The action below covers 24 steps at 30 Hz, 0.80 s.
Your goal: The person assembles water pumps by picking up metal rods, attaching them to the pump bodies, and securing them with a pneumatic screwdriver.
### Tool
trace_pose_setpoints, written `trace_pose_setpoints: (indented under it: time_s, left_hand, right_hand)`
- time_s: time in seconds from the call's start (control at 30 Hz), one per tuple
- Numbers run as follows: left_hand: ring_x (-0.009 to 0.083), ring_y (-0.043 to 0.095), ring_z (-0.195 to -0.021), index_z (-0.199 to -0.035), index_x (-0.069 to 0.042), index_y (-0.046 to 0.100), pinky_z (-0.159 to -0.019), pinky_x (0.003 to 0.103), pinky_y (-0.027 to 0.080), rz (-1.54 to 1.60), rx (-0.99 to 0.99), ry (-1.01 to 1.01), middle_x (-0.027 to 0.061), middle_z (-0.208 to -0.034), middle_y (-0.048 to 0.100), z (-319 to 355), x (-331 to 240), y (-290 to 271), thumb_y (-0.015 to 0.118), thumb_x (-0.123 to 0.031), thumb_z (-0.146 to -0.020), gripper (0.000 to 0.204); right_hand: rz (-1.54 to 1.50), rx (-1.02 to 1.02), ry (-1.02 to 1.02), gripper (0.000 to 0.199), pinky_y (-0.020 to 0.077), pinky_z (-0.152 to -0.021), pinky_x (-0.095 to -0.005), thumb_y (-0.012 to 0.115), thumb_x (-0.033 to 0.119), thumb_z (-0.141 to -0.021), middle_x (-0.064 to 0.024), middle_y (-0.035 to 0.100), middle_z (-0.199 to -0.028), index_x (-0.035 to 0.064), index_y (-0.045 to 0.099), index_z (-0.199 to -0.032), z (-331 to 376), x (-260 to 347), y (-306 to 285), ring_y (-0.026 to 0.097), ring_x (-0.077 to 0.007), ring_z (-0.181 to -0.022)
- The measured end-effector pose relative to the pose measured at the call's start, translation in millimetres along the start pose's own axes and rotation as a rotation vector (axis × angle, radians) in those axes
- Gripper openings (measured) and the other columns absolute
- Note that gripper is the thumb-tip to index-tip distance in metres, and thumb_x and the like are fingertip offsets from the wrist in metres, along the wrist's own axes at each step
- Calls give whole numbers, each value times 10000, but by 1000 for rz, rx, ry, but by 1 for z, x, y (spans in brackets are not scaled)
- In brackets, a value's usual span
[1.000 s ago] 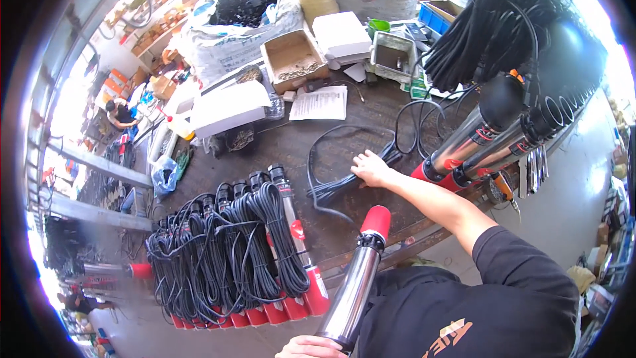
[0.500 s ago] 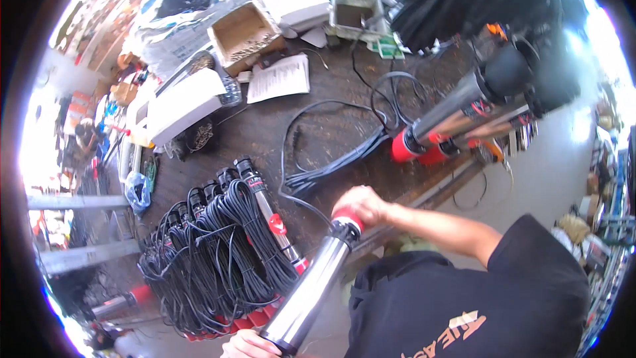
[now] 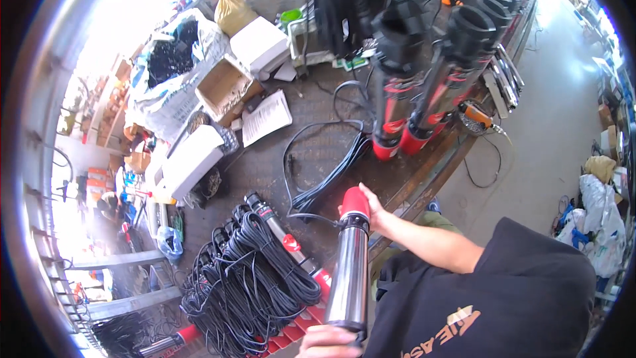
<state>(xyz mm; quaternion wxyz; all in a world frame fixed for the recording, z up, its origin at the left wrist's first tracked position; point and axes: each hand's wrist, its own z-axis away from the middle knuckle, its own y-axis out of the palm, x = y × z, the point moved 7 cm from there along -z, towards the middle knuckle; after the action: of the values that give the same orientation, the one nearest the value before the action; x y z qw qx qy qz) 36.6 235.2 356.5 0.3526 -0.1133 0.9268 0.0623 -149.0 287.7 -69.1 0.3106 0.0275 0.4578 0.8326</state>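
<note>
A polished steel submersible pump [image 3: 349,272] slants across the front, its red cap pointing away from me. My right hand [image 3: 372,207] wraps the side of the red cap [image 3: 356,201], with some fingers hidden behind it. Around the black near end is my left hand [image 3: 329,342], cut off by the lower edge. A black cable [image 3: 311,215] runs from the collar below the cap to a loose bundle [image 3: 331,178] on the dark workbench [image 3: 265,159]. Left of the pump lies a row of similar pumps [image 3: 291,244] with coiled black cables [image 3: 258,272] over them.
Several pumps with red bottoms [image 3: 386,146] stand upright at the bench's right side. Farther back are a cardboard box [image 3: 227,89], a paper sheet [image 3: 267,118] and white boxes [image 3: 192,161]. An orange-handled tool [image 3: 476,118] sits at the right edge, beside the grey floor [image 3: 523,159].
The view has turned, shifting the bench items. The held pump has swung steeper in the picture. My right hand has gone from covering the red cap's end to its side; both hands keep hold.
</note>
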Motion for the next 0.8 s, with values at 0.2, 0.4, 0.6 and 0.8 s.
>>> trace_pose_setpoints:
  time_s: [0.2,0.4,0.6,0.8]
  left_hand:
    - [331,723,-800,-865,28,707,-712,419,561,-160,412,-50,179,-832,709,-29,-31,153,826,-95,-665,264]
    - [322,717,-742,-805,43,697,-712,422,571,-35,530,-134,171,-770,691,-41,-14,256,771,-95,-708,184]
    - [334,712,-717,-759,52,663,-734,451,587,6,553,-184,192,-758,684,-64,-1,308,695,-104,-748,160]
    - [325,704,-680,-801,48,628,-696,415,587,47,382,-228,184,-735,678,-57,14,306,760,-79,-704,208]
  right_hand:
    - [408,44,18,772,583,-832,-441,632,675,-844,-201,706,-917,-35,594,-1145,73,-15,21,707,-305,-829]
    - [191,-91,375,827,571,-795,-433,508,761,-861,-184,714,-921,-34,661,-1032,148,16,-36,700,-298,-801]
    - [556,-233,516,821,492,-944,-494,330,812,-925,-138,676,-1051,80,627,-1148,201,58,-74,618,-322,-1016]
    - [2305,-9,-848,327,563,-678,-431,584,353,-946,-108,705,-756,53,689,-868,299,235,67,710,-270,-691]
